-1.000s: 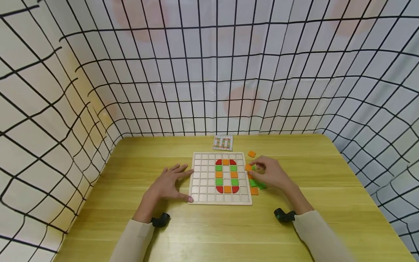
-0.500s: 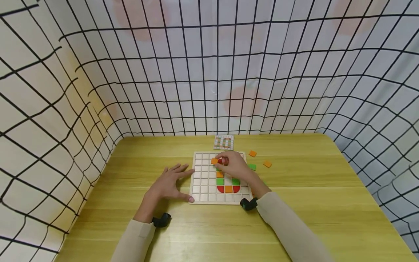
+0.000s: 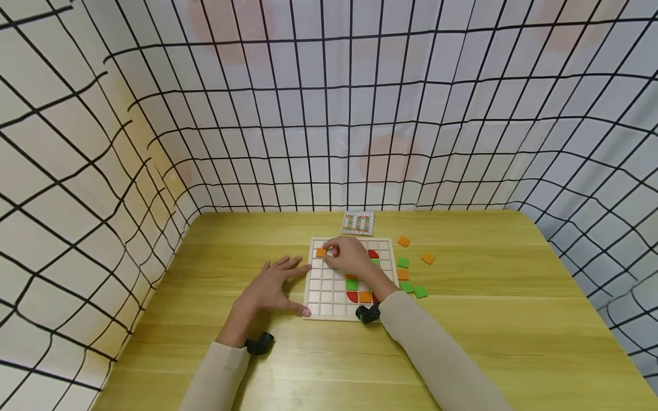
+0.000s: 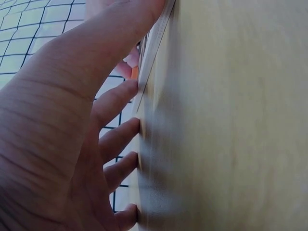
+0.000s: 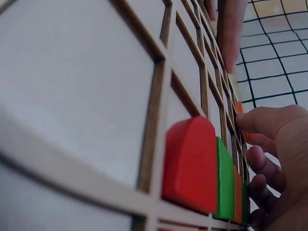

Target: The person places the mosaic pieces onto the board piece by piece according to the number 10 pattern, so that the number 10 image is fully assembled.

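Observation:
A wooden grid board (image 3: 326,297) lies on the table with red, green and orange tiles set in its right half. At its left edge my left hand (image 3: 272,287) rests with fingers spread, the thumb and index fingertip touching the rim. My right hand (image 3: 352,258) reaches over the board and pinches an orange square tile (image 3: 321,252) between thumb and fingers, over the upper-left cells. Whether the tile lies flat in a cell I cannot tell. In the right wrist view a rounded red tile (image 5: 190,163) and a green tile (image 5: 224,180) stand in the grid. The right hand and forearm hide several set tiles.
Right of the board lie loose green tiles (image 3: 420,292) and orange tiles (image 3: 428,258). A small patterned card (image 3: 358,223) lies behind the board. Netting in front of a white cloth rises at the table's back and sides.
My right hand has carried the orange tile from the loose tiles at the right, leftward across the board to its upper-left cells. The left hand has stayed at the board's edge.

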Motion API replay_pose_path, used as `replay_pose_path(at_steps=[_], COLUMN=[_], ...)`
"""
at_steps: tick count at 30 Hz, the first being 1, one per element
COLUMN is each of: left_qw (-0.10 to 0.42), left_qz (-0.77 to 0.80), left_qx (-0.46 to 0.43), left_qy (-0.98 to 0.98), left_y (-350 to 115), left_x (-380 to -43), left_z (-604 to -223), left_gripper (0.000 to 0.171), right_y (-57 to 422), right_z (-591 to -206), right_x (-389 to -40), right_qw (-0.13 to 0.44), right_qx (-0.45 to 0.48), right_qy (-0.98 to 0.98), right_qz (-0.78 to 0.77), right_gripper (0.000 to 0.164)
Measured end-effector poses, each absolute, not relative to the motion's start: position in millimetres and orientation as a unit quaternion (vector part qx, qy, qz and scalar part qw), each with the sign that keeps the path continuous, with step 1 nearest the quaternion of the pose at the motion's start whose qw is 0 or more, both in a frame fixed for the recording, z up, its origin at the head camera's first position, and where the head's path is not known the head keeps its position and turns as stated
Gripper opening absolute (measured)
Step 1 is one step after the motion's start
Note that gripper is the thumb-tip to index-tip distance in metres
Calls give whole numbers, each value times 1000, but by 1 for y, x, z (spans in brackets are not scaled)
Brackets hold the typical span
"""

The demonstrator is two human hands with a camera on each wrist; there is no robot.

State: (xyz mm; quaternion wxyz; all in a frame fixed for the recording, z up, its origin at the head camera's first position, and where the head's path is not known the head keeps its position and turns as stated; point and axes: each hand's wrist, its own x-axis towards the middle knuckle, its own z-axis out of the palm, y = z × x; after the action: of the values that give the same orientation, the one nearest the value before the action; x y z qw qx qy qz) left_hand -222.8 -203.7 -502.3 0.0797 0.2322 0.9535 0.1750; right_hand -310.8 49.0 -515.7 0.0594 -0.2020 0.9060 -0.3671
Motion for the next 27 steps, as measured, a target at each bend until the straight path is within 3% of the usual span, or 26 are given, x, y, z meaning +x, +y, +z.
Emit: replay_pose_path(at_steps=[18,27], left_qw=[82,80], left_qz=[178,180], left_qx=[232,235], left_qy=[953,952], left_y=[-202,-203], left_x=[-225,-225], left_z=[-503,-502], left_gripper=[112,110], right_y=[36,52], right_z=[-511,-510], right_x=[-306,-297], right_qw=[25,17], right_qx=[-162,-184], right_qy=[926,889], right_qz=[-340,-419], right_gripper=[26,25])
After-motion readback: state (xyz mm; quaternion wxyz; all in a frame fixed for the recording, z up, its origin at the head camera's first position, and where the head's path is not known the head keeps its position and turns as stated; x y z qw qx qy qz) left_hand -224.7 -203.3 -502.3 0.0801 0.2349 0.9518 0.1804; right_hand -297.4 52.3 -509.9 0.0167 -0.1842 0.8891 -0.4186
